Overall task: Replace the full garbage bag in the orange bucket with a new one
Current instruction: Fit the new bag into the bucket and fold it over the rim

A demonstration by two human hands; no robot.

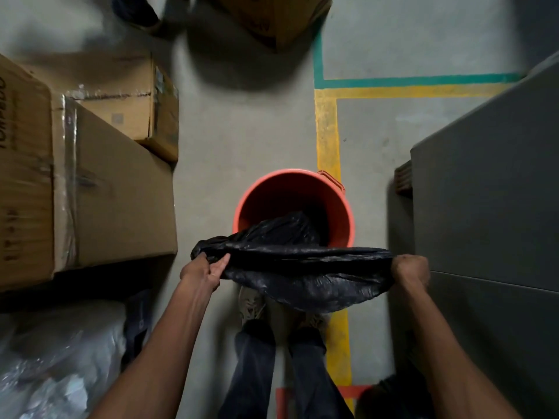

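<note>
Stretching the black garbage bag [302,267] flat and taut just over the near rim of the orange bucket [266,201], one fold dipping inside. Gripped at its left end by the left hand [202,270], fingers [222,264] curled and pinching a bunched corner; clenched at its right end in the right hand [411,270], fingers wrapped in a fist round the plastic. Probably the fresh liner, judging by its slackness. Best done by finding the mouth, parting it, pushing the bottom down, folding the hem evenly over the rim. Bucket standing on the concrete floor [242,131] beside a yellow line [326,131]. Cardboard boxes [121,192] crowding the floor's left edge, a grey cabinet [484,192] its right: little elbow room.
</note>
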